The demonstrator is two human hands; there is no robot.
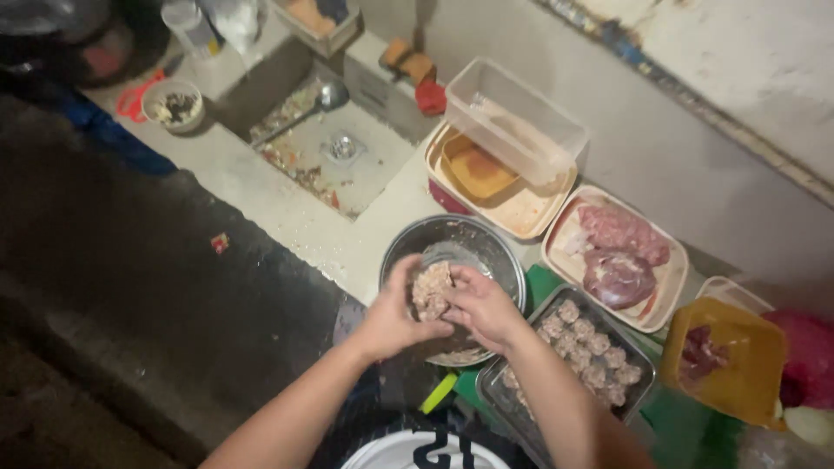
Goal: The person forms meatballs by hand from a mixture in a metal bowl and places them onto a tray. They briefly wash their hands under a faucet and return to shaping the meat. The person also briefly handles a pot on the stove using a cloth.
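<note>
Holding minced meat (pixel 431 290) over metal bowl (pixel 495 246), both hands.

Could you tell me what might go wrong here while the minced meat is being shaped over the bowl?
The meat lump, pressed between left hand and right hand, could crumble outside the metal bowl. The tray of meatballs sits near the counter's edge and might get knocked off.

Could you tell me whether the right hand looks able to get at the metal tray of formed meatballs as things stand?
Probably yes: the right hand is over the steel bowl, directly beside the metal tray, with nothing between them. But both hands are busy with a lump of ground meat.
</note>
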